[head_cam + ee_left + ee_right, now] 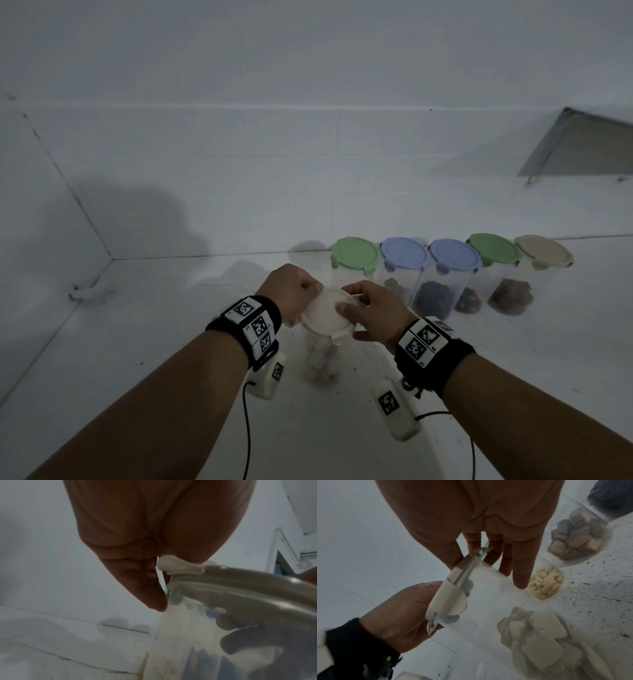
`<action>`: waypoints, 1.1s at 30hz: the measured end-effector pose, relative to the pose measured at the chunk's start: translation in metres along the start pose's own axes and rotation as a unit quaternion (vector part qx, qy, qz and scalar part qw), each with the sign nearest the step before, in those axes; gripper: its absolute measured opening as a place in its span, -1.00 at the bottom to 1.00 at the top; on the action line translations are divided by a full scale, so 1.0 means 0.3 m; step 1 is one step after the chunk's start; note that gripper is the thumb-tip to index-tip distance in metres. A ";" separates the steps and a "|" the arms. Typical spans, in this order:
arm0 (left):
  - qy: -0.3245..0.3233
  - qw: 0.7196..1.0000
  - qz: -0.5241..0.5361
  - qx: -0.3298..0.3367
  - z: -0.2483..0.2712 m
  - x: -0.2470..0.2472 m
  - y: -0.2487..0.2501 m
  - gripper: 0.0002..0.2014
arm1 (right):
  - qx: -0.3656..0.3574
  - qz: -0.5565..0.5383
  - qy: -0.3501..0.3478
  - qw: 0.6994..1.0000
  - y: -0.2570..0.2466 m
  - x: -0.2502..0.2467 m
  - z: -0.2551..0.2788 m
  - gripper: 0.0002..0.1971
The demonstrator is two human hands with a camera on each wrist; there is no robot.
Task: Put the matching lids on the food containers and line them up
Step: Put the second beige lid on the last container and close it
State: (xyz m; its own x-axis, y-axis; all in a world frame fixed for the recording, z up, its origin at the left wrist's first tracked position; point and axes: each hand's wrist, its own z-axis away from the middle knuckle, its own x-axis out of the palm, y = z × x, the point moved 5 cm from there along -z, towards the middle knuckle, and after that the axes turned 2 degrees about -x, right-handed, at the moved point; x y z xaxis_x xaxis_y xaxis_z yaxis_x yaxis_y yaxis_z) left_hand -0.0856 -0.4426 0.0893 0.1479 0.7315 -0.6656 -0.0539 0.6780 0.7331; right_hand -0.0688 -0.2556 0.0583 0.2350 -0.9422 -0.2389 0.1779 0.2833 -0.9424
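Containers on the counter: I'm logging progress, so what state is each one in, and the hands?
Row of five containers: lidded, upright, side by side at the wall.
Front container: upright, apart from the row.
Cream lid: resting on it.
Left hand: grips lid edge.
Right hand: grips lid edge.

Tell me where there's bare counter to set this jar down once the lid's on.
Bare counter lies left of the green-lidded jar, out to the corner wall. The row's right end, by the beige-lidded jar, also has room. The five jars themselves stand tightly packed.
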 end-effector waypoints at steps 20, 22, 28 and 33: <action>-0.014 0.898 0.433 -0.079 0.132 0.129 -0.231 -0.73 | -0.051 0.150 0.205 0.966 0.020 -0.033 0.085 -0.47; -0.005 0.887 0.459 -0.050 0.178 0.158 -0.244 -0.70 | -0.058 0.154 0.195 0.967 0.014 -0.021 0.081 -0.40; -0.028 0.850 0.526 -0.012 0.213 0.215 -0.238 -0.64 | -0.060 0.123 0.170 0.976 0.014 -0.021 0.063 -0.44; -0.036 0.850 0.526 -0.016 0.206 0.260 -0.253 -0.56 | -0.033 0.041 0.146 0.988 0.033 -0.030 0.051 -0.64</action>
State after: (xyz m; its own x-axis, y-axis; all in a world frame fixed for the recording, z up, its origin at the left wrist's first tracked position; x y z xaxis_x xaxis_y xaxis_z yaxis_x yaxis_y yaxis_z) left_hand -0.0090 -0.4416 -0.0095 0.0612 0.9284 0.3665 -0.2197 -0.3457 0.9123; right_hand -0.0547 -0.2416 0.0549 -0.0407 -0.9307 -0.3634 0.1047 0.3577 -0.9279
